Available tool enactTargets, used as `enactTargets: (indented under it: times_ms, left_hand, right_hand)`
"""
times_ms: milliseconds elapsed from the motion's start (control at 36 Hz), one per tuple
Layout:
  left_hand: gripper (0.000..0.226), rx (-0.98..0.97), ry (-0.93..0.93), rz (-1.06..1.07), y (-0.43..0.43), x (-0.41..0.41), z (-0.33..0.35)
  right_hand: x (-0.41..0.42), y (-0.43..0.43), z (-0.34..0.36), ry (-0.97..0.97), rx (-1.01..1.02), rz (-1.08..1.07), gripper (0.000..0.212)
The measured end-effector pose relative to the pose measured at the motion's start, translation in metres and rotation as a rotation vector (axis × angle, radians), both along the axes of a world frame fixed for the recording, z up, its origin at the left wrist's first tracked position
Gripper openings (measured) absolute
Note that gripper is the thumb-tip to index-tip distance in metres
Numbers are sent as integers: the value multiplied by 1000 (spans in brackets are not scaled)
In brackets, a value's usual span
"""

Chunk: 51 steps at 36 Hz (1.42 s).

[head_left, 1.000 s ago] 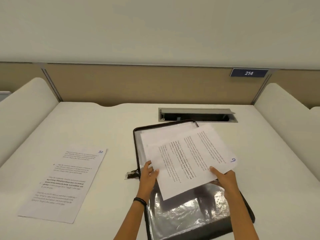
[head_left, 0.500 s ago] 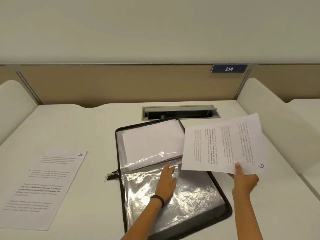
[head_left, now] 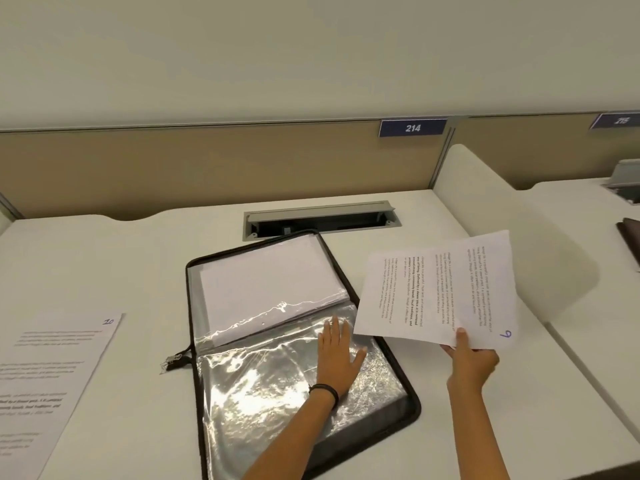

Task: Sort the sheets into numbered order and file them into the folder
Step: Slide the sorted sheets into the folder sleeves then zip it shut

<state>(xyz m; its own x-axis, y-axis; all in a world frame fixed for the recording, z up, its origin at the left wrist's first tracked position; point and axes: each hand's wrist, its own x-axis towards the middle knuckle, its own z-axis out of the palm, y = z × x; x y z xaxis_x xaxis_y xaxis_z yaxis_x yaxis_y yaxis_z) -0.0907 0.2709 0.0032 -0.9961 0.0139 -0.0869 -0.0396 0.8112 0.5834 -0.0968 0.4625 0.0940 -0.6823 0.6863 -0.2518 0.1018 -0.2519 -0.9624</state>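
The sheet marked 9 is up off the desk, just right of the folder, with its near left corner overhanging the folder's right edge. Your right hand pinches it at the near edge: the thumb lies on top, and the fingers underneath are hidden by the paper. Its print runs sideways and is too small to read; only the handwritten 9 is clear.

Your left hand lies flat with straight fingers on the shiny clear sleeve of the folder's near half, holding nothing. A dark wristband circles that wrist.

The folder lies open on the desk, and its near edge is cut off by the frame and your forearm. In the far half, a stack of sheets sits under plastic, showing blank sides, so no numbers can be made out.

Well to the left, the sheet marked 10 lies flat, cut off at the frame's edge. Behind the folder is an open cable tray, with plate 214 above it. A second plate at far right is too blurred to read.
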Motion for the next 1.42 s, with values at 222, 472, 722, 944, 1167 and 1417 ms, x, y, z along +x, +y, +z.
enactTargets:
  times_ms: [222,472,722,944,1167,1417]
  left_hand:
    - [85,-224,-52,63,12,-5,-27]
    - [59,-240,-18,57,12,-5,-31]
    - [108,72,56,154,14,-3,-15]
    - [111,197,51,199,15,-5,-5]
    - [107,89,53,157,17,-9,-5]
    - [95,-15,67,137,19,-9,-15]
  right_hand:
    - [-4,23,-4,38,-6,-28,48]
    - [-8,38,-8,64,-27,-34,50]
    - [-14,40,-14,75,-32,33,51]
    - [-17,37,-19,37,-41,195,51]
    - [-20,63,-23,-21,-5,342,52]
    - [-20,90,-32,-170,35,416,48]
